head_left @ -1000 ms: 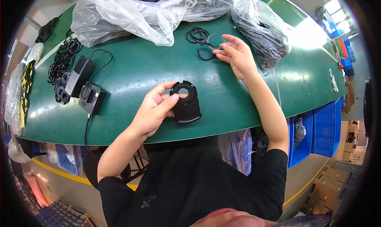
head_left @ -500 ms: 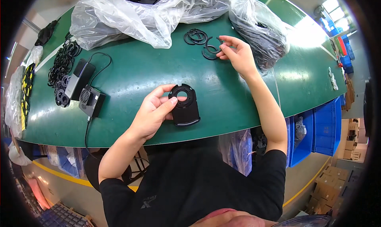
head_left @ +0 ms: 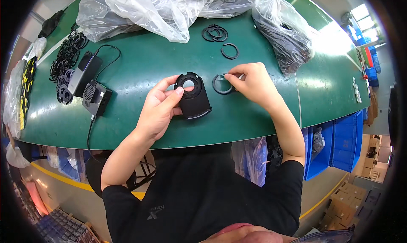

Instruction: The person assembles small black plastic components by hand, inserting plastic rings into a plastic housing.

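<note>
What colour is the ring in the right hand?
Black. The ring, pinched by the right hand, shows best in the head view.

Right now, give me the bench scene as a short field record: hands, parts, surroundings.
left hand: grips black plastic plate with a round hole, flat on the table
right hand: pinches black ring beside the plate
spare rings: loose stack further back, one split ring apart
table: green
clear bags: at far edge
black power adapter: left, cable attached
blue bins: right, below the table
</note>
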`<act>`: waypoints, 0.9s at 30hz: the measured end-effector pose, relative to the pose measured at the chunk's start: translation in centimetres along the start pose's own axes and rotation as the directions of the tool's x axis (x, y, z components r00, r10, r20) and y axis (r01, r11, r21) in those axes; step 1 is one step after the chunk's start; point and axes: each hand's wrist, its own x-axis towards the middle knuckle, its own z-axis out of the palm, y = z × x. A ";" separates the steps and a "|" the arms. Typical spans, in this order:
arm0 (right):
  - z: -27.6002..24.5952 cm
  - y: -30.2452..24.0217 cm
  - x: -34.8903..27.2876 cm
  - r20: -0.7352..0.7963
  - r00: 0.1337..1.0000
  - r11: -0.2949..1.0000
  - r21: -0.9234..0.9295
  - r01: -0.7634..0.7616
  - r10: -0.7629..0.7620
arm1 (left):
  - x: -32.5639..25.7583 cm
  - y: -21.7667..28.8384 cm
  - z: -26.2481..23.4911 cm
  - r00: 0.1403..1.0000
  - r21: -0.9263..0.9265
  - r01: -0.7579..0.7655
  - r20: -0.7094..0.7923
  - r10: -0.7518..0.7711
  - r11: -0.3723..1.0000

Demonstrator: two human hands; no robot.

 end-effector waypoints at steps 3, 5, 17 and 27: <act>0.0 -0.3 -0.7 -0.049 0.986 0.973 -0.176 0.149 -0.160 | 0.0 0.0 -0.1 1.000 -0.001 0.025 0.016 -0.025 1.000; 0.4 -0.2 -1.0 -0.046 0.979 0.966 -0.180 0.187 -0.199 | 0.1 0.1 -0.1 0.999 -0.001 0.033 0.025 -0.033 0.999; 1.0 -2.8 -1.8 -0.199 0.922 0.919 0.153 0.364 -0.332 | 0.1 -0.2 0.1 0.989 -0.063 0.115 0.097 -0.109 0.991; 3.8 -4.5 -2.2 -0.240 0.791 0.824 -0.083 0.561 -0.563 | -0.1 -0.1 -0.3 0.972 -0.078 0.127 0.210 -0.108 0.989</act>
